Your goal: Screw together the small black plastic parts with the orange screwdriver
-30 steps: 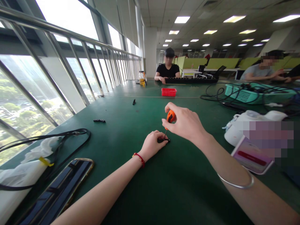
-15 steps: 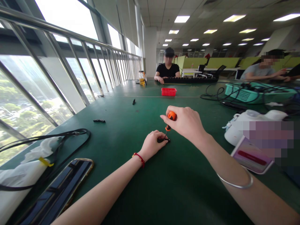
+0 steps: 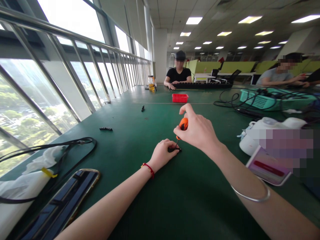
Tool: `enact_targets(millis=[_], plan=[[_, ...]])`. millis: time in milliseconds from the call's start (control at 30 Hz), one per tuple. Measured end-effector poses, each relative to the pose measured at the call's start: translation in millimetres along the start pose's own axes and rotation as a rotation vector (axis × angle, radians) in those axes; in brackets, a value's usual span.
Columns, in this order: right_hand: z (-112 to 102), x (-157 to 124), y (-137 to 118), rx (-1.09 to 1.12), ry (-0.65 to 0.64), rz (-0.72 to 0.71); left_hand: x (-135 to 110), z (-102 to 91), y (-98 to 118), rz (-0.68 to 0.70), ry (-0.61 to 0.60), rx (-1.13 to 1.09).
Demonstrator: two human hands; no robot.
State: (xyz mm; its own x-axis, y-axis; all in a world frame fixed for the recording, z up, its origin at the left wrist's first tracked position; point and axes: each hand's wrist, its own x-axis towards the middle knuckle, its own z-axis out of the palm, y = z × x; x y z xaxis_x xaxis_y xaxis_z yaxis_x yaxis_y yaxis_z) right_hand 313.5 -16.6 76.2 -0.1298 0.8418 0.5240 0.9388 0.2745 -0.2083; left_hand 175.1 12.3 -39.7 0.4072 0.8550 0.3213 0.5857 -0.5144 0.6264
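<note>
My left hand (image 3: 163, 154) is closed on a small black part (image 3: 178, 150), pressing it to the green table; the fingers cover much of it. An orange and black screwdriver (image 3: 183, 124) leans slightly, its thin shaft running down to the part. Around its handle sits my right hand (image 3: 198, 130), thumb on the near side and index finger lifted and curled above the top. Exactly where the tip meets the part is too small to make out.
Two small black pieces, one nearer (image 3: 106, 129) and one farther (image 3: 143, 108), lie left. A red bin (image 3: 180, 98) stands ahead. Cables and a teal basket (image 3: 262, 101) are right, near a white bottle (image 3: 250, 136). A phone (image 3: 72, 196) lies left. Across sits a person (image 3: 178, 75).
The fingers of my right hand have loosened and the index finger has risen off the screwdriver's handle. My left hand and the black part stay in place.
</note>
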Motion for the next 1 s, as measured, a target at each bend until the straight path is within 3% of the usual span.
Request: enact_targets(millis=[333,667,1000], plan=[[5.3,0.8,2.7,0.038,-0.036,-0.002,-0.2,-0.3,0.8,-0.007,-0.009,0.004],[0.8,0.2,2.4,-0.074,-0.005,-0.032,-0.4,-0.1,1.2,0.0,-0.006,0.015],[0.2,-1.2,-1.2,-0.001,-0.052,-0.009,0.2,0.9,0.0,0.002,-0.002,0.007]])
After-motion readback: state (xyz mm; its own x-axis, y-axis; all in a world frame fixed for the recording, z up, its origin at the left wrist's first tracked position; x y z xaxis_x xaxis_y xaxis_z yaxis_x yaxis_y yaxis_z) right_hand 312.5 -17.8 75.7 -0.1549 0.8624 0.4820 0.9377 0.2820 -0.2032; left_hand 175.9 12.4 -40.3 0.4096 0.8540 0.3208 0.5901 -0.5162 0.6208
